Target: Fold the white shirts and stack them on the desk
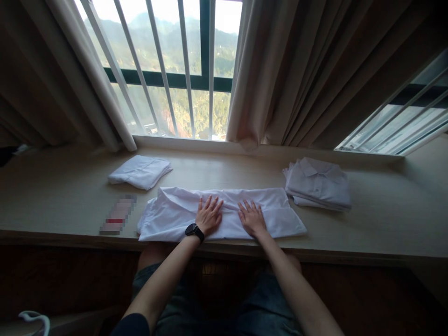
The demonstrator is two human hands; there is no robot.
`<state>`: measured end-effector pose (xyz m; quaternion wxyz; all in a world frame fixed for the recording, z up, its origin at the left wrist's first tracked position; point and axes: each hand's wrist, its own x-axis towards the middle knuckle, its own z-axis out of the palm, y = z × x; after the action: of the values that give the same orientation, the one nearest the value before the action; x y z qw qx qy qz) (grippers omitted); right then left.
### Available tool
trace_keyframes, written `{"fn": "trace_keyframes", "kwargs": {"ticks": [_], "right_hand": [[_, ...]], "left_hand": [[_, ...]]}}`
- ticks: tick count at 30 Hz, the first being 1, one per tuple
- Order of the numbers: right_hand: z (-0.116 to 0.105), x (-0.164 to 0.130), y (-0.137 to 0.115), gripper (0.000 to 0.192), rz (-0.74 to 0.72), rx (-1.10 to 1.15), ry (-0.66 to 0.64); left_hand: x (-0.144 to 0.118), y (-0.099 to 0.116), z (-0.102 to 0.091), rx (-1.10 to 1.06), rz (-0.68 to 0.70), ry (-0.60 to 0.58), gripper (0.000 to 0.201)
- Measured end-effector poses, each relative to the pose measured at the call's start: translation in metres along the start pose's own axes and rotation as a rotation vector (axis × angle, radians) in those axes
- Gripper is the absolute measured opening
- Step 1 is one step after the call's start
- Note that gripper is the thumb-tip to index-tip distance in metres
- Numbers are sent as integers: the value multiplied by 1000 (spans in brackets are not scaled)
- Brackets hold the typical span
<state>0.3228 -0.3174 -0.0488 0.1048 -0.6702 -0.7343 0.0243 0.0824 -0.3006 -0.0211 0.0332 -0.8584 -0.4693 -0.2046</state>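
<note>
A white shirt (175,212), folded into a long strip, lies along the front of the wooden ledge. My left hand (209,214), with a black watch on its wrist, rests flat on the middle of the cloth, fingers spread. Just to its right, my right hand (252,218) also presses flat on the fabric with its fingers apart. Neither hand grips anything. Beyond the strip's right end sits a stack of folded white shirts (318,184), a collar showing on top. Another folded white garment (140,171) lies behind the strip's left end.
A blurred-out flat object (118,214) lies left of the shirt, near the front edge of the pale wooden ledge (385,210). A barred window (168,79) and curtains (280,70) stand behind. A white hook-shaped thing (37,318) shows at bottom left.
</note>
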Motion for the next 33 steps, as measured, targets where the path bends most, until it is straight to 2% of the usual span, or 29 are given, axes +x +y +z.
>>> {"fn": "trace_keyframes", "kwargs": {"ticks": [4, 8, 12, 16, 18, 21, 24, 28, 31, 33], "right_hand": [[7, -5, 2, 51, 13, 7, 22], [6, -6, 7, 50, 7, 28, 82], [7, -7, 5, 51, 5, 44, 91], [9, -7, 6, 50, 12, 56, 92], [9, -7, 7, 50, 15, 59, 90], [10, -7, 6, 50, 9, 67, 93], [11, -7, 7, 50, 2, 82, 107], [11, -11, 12, 48, -7, 99, 158], [5, -10, 6, 44, -20, 115, 213], [-3, -4, -10, 41, -63, 137, 226]], "left_hand": [[-6, -12, 6, 9, -40, -22, 39], [-11, -31, -6, 42, -82, -4, 35], [5, -70, -18, 93, -106, 2, 53], [23, -110, -31, 110, -46, -127, 25], [24, -122, -39, 116, 10, -100, 27], [12, -129, -50, 122, 76, -24, 32], [-10, -133, -51, 134, 83, -93, 31], [-35, -140, -38, 223, -22, -182, 26], [-43, -144, -28, 250, -112, -145, 27], [-44, -144, -25, 232, -143, -110, 28]]}}
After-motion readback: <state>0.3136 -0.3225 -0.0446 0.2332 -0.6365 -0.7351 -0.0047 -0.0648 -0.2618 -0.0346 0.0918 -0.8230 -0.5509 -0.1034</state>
